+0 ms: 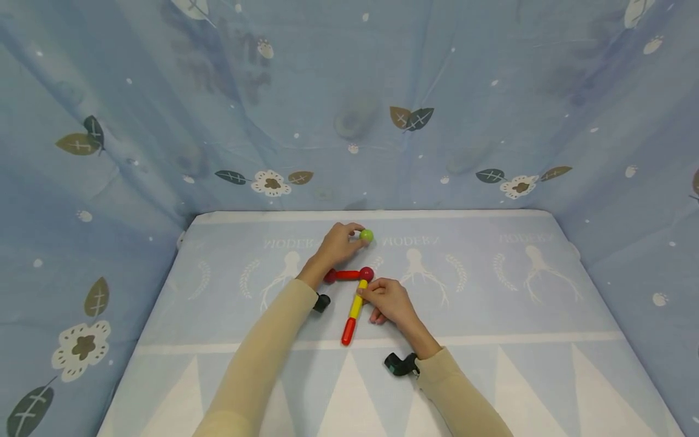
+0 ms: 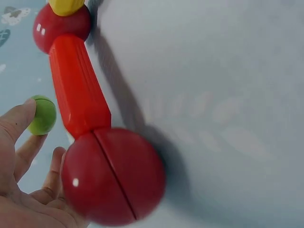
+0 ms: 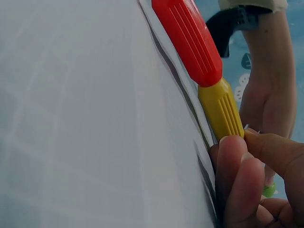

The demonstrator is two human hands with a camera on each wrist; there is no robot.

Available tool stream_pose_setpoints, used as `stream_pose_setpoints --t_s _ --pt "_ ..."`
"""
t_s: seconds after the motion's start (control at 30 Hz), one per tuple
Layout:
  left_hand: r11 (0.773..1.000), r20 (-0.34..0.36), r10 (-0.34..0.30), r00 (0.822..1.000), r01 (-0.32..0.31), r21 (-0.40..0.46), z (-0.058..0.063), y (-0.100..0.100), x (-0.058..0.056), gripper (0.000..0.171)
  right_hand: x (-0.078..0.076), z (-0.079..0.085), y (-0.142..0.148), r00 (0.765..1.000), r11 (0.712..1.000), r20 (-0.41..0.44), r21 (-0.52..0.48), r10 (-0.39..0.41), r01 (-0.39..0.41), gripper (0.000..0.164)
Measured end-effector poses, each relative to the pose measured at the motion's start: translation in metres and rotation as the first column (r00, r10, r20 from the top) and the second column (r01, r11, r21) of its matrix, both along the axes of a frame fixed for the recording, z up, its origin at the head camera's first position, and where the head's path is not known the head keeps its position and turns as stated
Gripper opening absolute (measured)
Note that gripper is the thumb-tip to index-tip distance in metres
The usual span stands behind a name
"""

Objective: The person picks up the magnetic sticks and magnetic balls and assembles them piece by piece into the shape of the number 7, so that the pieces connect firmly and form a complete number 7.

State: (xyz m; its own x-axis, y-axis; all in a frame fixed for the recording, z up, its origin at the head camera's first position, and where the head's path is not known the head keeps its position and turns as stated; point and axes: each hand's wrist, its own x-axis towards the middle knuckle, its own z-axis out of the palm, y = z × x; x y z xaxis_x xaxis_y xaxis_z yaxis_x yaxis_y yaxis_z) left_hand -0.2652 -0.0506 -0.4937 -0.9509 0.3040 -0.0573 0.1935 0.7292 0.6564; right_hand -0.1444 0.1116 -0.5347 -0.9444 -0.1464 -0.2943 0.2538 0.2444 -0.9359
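My left hand [image 1: 338, 244] pinches a small green ball [image 1: 367, 235] between thumb and fingertip, near the far side of the table. Below that forearm lies a red ribbed rod [image 1: 347, 275] with a dark red ball at each end; the left ball [image 2: 114, 175] looms large in the left wrist view. From the right-hand ball [image 1: 367, 274] a yellow rod [image 1: 357, 303] runs toward me, joined to another red rod [image 1: 348, 332]. My right hand [image 1: 392, 301] pinches the yellow rod near its ball end. In the right wrist view, fingers hide that end.
A pale blue and white printed cloth covers the table [image 1: 480, 303]. Blue patterned curtains [image 1: 349, 91] stand behind it and at both sides. Each wrist carries a small black camera, the right one [image 1: 401, 364] close over the cloth.
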Motion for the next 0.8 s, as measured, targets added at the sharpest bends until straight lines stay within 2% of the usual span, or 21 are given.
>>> stream_pose_setpoints --t_s 0.27,0.5,0.8 --pt "0.998 -0.061 -0.032 0.998 0.036 0.059 0.007 -0.019 0.025 0.037 0.0 0.0 0.0 1.0 1.0 0.014 0.007 -0.008 0.008 0.036" --pt "0.995 -0.068 -0.03 0.997 0.036 0.092 0.015 -0.034 0.058 0.039 0.0 -0.001 -0.001 1.0 1.0 -0.001 0.008 -0.002 0.002 0.037" --pt "0.993 -0.089 -0.025 0.996 0.035 0.113 0.018 -0.047 0.098 0.038 0.002 0.002 0.0 1.0 1.0 -0.016 -0.001 0.006 -0.006 0.033"
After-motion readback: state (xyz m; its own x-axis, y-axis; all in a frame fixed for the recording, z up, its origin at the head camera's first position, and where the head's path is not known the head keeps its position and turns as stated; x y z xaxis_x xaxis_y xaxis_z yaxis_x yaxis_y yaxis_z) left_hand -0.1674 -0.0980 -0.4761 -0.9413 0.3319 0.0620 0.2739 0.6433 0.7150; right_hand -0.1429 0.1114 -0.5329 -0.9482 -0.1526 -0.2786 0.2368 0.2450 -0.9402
